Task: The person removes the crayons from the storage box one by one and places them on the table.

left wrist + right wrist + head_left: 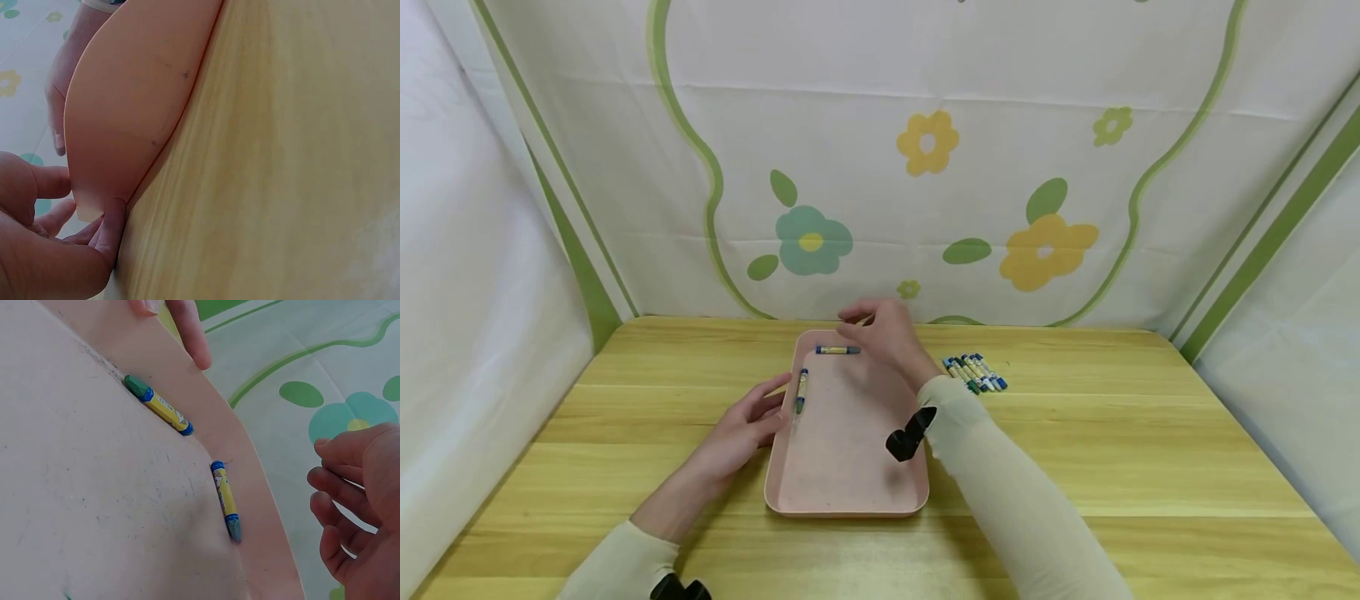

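A pink tray [850,467] lies on the table. Inside it, one crayon [802,390] with a green tip and yellow wrapper lies along the left wall. A second crayon [226,499], with a dull grey-blue tip, lies along the far wall. My left hand [747,427] holds the tray's left rim, with fingers against the outer wall in the left wrist view. Over the far right part of the tray hovers my right hand [887,333]. Its fingers [340,487] are loosely bent with nothing visible between them.
Several crayons [976,373] lie side by side on the wooden table [1112,458], right of the tray and partly behind the right sleeve. A white flowered cloth [865,125] hangs at the table's back edge, and pale cloth walls stand at both sides.
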`<state>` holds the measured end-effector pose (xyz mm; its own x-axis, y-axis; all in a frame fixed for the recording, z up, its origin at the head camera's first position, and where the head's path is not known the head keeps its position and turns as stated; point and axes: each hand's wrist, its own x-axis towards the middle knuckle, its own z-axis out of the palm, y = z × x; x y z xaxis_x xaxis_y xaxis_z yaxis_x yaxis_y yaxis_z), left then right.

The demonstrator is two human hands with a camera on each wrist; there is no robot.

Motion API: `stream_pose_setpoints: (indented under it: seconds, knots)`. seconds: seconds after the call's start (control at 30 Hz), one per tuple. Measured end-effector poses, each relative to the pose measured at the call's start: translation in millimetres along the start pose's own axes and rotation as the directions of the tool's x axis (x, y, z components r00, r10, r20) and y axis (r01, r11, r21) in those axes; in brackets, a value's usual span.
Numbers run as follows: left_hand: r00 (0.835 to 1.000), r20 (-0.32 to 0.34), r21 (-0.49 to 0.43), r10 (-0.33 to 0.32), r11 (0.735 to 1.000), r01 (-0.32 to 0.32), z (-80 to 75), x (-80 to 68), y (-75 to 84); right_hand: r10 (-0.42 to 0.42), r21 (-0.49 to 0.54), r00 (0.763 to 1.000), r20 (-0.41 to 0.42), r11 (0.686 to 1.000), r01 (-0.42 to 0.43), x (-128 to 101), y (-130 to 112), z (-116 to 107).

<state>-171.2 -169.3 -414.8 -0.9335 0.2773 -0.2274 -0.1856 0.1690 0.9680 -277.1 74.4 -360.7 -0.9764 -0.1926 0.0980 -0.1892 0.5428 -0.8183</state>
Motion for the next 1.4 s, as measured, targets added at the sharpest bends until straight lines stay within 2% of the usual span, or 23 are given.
stream_pose_setpoints:
  seconds: [0.27,0.63,0.73,1.0,1.4]
  knots:
    - [1.0,0.0,-0.004,0.0,1.0,0.0,0.2,-0.7,0.9,-0.005,-0.037,0.999,0.035,0.999,0.006,3.5,7.0,8.0]
    - [1.0,0.005,-0.005,0.007,1.0,-0.007,2.0,-1.2,0.6,0.122,-0.079,0.989,0.083,0.99,-0.115,1.4,15.5,13.8]
    - [1.0,0.007,-0.005,0.016,1.0,-0.016,2.8,-0.8,0.1,0.151,-0.117,0.984,0.089,0.983,-0.141,1.0,16.3,14.1]
    - [1.0,0.001,-0.004,0.003,1.0,-0.003,3.9,-0.2,1.4,0.136,-0.261,0.985,0.101,0.959,-0.106,3.6,18.8,15.3]
    - [1.0,0.016,-0.005,0.022,1.0,-0.022,5.9,-2.0,1.6,0.123,-0.261,0.989,0.079,0.96,-0.098,3.3,23.9,15.4]
